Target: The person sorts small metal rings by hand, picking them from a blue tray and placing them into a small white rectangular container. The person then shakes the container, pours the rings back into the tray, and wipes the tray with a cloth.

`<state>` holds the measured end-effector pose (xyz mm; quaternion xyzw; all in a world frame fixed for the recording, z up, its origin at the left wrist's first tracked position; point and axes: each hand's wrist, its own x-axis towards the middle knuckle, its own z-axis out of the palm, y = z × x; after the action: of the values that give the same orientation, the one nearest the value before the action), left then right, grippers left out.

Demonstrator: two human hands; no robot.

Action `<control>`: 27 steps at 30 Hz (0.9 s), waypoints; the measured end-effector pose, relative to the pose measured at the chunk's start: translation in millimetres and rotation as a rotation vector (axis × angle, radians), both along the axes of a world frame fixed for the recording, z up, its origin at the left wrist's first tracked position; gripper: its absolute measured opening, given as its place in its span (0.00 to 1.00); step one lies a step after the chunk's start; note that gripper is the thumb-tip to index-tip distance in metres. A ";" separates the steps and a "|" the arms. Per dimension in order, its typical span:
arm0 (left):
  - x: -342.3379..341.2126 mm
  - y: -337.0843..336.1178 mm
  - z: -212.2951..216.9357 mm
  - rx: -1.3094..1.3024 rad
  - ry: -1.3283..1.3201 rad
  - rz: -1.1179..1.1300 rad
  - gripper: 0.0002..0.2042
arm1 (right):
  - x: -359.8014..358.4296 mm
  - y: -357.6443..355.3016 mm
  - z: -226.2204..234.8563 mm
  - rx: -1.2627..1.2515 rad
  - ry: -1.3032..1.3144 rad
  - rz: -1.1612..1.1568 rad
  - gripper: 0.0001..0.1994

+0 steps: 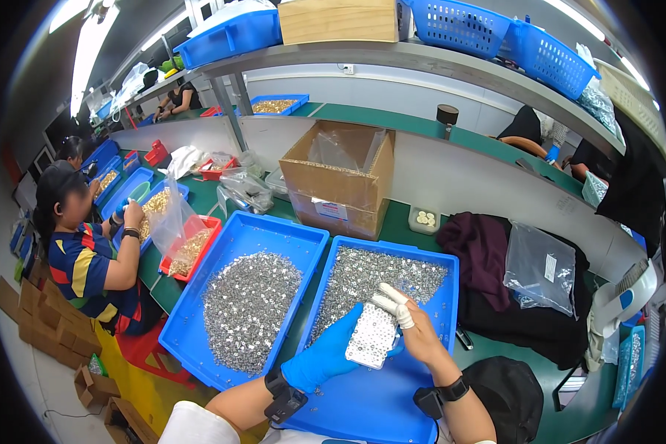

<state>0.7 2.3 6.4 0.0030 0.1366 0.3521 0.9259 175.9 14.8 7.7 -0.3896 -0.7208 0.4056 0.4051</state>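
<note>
My left hand [324,357] wears a blue glove and holds a small white perforated plate [372,335] from below, over the right blue tray [381,392]. My right hand [414,325], bare with white finger cots on the fingertips, grips the plate's right edge. The plate carries small silvery parts in its holes. A heap of tiny silver parts [374,277] fills the far half of that tray. Both wrists wear black bands.
A second blue tray [200,311] with silver parts lies to the left. An open cardboard box [340,177] stands behind. Dark cloth and a plastic bag [540,270] lie at right. A seated person [89,251] works at left with trays of gold parts.
</note>
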 end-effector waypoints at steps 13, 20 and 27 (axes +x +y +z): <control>-4.0 5.7 -8.2 0.000 -0.082 0.026 0.22 | -3.7 -3.0 5.1 0.319 -0.255 -0.108 0.21; -5.4 5.7 -13.7 0.013 -0.036 0.025 0.20 | -4.1 -4.7 6.4 0.333 -0.340 -0.112 0.19; -6.7 6.4 -13.6 0.075 -0.066 -0.006 0.20 | -3.4 -5.0 8.0 0.359 -0.427 -0.135 0.19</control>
<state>-6.0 8.6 -7.2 0.0264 0.0930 0.3541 0.9302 172.5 9.7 15.7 -0.4353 -0.8225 0.1525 0.3329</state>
